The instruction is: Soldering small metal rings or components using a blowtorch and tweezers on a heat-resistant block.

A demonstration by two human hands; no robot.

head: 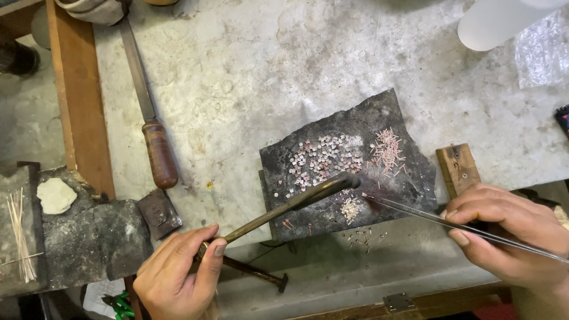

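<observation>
both hands sit low and close: left hand (178, 269) pinches the torch pipe (284, 207), right hand (510, 234) squeezes long tweezers (462, 225) shut. tweezer tips touch the dark block (308, 157), well away from the fingers, beside tiny metal dots (323, 160) and pins (386, 148). a bump could scatter them onto the tabletop (237, 71).

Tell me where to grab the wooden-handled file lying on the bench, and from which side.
Take the file by its rounded brown wooden handle, which points toward the person. Coming from the near side, above the handle, looks best: the thin flat blade lies against the bench top and offers little grip, while the handle is thick.
</observation>
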